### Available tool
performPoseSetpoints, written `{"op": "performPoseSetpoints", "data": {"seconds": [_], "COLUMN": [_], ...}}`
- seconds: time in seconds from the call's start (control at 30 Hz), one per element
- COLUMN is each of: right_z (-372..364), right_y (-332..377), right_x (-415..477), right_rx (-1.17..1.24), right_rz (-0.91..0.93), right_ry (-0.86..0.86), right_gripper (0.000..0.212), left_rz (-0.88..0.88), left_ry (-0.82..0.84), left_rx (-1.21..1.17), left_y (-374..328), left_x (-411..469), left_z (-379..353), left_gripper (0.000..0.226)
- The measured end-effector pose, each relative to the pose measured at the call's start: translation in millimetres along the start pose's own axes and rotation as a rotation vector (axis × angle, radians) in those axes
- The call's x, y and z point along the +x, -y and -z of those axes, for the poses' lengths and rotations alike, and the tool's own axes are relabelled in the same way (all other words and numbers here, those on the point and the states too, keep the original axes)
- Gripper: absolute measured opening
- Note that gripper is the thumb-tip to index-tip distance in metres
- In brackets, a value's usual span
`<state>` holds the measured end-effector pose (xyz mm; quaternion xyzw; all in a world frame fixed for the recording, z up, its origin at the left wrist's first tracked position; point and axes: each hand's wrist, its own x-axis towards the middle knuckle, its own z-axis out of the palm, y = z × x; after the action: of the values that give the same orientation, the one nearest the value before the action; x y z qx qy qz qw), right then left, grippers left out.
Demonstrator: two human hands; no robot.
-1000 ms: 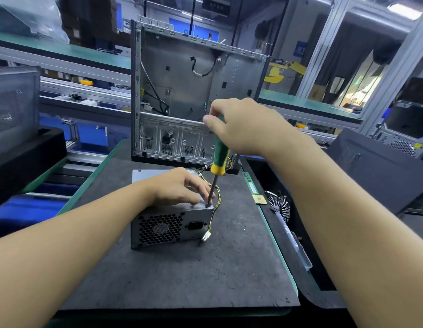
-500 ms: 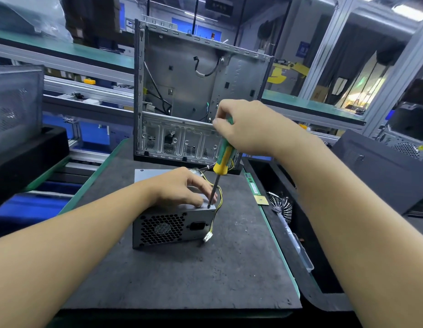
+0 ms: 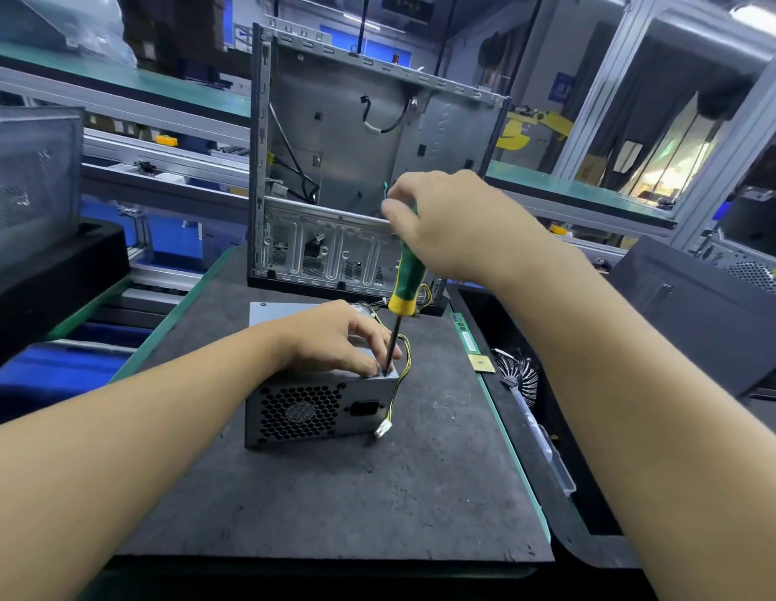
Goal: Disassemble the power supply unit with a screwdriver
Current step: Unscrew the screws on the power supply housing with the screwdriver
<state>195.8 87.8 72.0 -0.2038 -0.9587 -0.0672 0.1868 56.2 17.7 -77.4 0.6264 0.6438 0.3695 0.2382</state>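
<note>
Unscrewing stage, by the look of it: pressing the tip of the green-and-yellow screwdriver [image 3: 407,275] down into the top face of the power supply unit [image 3: 299,409], at its near right corner. Gripping the handle's upper end with the right hand [image 3: 446,227], fingers curled round it, above and behind the unit. Bracing the left hand [image 3: 334,340] on top of the unit, fingertips bunched right beside the shaft at the tip; pinching the shaft or merely resting against it, cannot tell. With the unit flat on the dark mat [image 3: 334,514], fan grille facing the camera, yellow-and-black wires [image 3: 405,357] trailing off its right side, an emptied computer chassis [image 3: 355,145] upright behind it. Next, probably: turn to free the screw, lift it clear without dropping it, then check the unit for remaining fasteners before parting the cover
</note>
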Motion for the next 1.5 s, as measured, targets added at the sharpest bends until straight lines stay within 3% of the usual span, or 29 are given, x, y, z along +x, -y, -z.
{"op": "performPoseSetpoints", "data": {"seconds": [0.13, 0.27, 0.4, 0.5, 0.63, 0.83, 1.03, 1.13, 1.27, 1.4, 1.5], "right_z": [9.9, 5.1, -1.5, -0.5, 5.5, 0.7, 1.8, -1.6, -8.3, -7.7, -4.7], "right_y": [-1.1, -2.5, -1.3, -0.9, 3.4, 6.2, -0.1, -1.6, -1.7, -1.8, 1.3], "right_x": [-2.2, -2.3, 1.1, 1.1, -3.6, -2.4, 1.0, 1.5, 1.6, 2.5, 0.9], "right_rx": [0.260, 0.139, 0.014, 0.102, 0.273, 0.149, 0.257, 0.243, 0.126, 0.196, 0.281], "right_rz": [0.037, -0.001, -0.084, 0.004, 0.010, -0.046, 0.006, -0.039, -0.091, 0.007, 0.027], "right_ry": [0.153, 0.130, -0.019, -0.018, 0.100, 0.001, 0.063, 0.057, 0.004, -0.008, 0.077], "right_gripper": [0.030, 0.027, 0.047, 0.029, 0.022, 0.047, 0.016, 0.016, 0.033, 0.009, 0.007], "left_rz": [0.012, 0.025, 0.011, -0.025, -0.032, -0.015, -0.005, -0.003, -0.013, -0.039, -0.045], "left_ry": [-0.006, -0.023, -0.008, 0.011, 0.010, 0.019, 0.015, 0.020, 0.022, 0.034, 0.035], "left_rx": [-0.027, -0.046, 0.006, 0.022, 0.014, -0.001, 0.010, -0.008, -0.004, -0.013, -0.021], "left_y": [-0.7, -0.9, -0.9, -2.2, -0.3, 2.0, 4.0, 4.6, 5.8, 2.0, 2.3], "left_x": [-0.9, -0.3, -0.2, -0.8, -0.1, 0.7, 2.0, 2.4, 3.1, 1.7, 1.5], "left_z": [-0.3, -1.6, 0.0, 1.1, 0.4, 1.2, 1.3, 1.3, 0.9, 0.2, 0.6], "left_gripper": [0.025, 0.029, 0.019, 0.026, 0.024, 0.021, 0.014, 0.017, 0.008, 0.021, 0.022]}}
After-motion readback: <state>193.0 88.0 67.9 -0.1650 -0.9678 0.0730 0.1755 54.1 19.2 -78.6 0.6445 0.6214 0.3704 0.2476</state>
